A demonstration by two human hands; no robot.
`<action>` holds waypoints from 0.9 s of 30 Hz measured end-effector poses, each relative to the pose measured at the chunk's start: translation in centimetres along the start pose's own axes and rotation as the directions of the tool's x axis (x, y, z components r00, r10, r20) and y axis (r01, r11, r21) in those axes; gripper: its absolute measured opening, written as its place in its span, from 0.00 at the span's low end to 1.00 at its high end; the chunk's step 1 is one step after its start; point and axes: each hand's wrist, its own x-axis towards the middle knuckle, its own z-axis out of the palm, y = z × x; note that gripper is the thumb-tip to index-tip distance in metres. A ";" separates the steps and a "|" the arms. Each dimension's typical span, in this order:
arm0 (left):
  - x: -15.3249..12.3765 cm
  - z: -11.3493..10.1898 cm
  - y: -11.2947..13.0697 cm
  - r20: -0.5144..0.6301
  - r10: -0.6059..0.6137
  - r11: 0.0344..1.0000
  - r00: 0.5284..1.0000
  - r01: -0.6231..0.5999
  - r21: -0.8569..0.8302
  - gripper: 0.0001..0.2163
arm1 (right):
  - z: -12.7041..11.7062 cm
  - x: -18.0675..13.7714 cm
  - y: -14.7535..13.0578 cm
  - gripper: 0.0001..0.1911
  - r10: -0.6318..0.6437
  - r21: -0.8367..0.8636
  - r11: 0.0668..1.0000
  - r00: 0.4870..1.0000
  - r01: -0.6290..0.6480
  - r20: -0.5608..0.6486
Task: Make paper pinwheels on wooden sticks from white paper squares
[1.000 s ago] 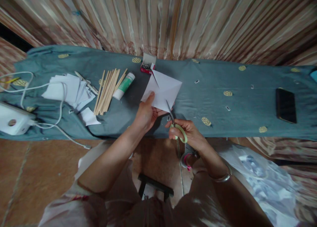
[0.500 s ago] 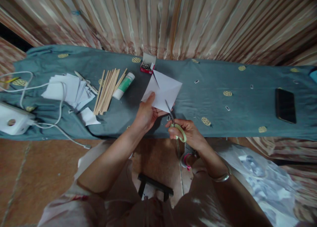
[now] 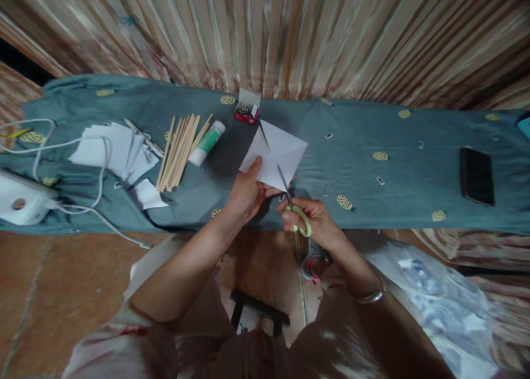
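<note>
A square sheet of white paper (image 3: 285, 150) with crease lines is pinched in my left hand (image 3: 248, 191), thumb on top and fingers beneath. A slit runs inward from its far corner. My right hand (image 3: 310, 219) grips scissors (image 3: 301, 219) with pale green handles, fingers through the loops. Their blades reach over the paper's near corner, pointing toward its middle. Just beyond the sheet stands an open red box (image 3: 247, 113) of small metal pieces. Left of the paper lie a green and white glue stick (image 3: 207, 143) and a bundle of wooden sticks (image 3: 179, 155).
Several white paper pieces (image 3: 107, 147) and a pen (image 3: 143, 136) lie on the left of the cloth-covered table (image 3: 356, 131). A white power strip (image 3: 25, 199) with cables sits at the far left. A black phone (image 3: 477, 176) lies at the right. Clear plastic bags (image 3: 439, 296) are below.
The paper and my left hand have shifted slightly right and toward me, so the near corner sits further into the scissors. My right hand has barely moved.
</note>
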 end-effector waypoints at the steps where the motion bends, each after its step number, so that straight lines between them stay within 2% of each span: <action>1: 0.0 0.0 0.0 0.001 0.000 1.000 1.000 0.000 -0.002 0.15 | 0.0 0.0 0.0 0.22 0.002 0.007 1.000 1.000 -0.002 -0.005; 27: 0.2 -0.5 -0.7 0.016 0.019 1.000 1.000 -0.020 0.004 0.15 | 0.1 0.1 0.1 0.21 -0.034 0.004 0.999 0.999 0.034 -0.018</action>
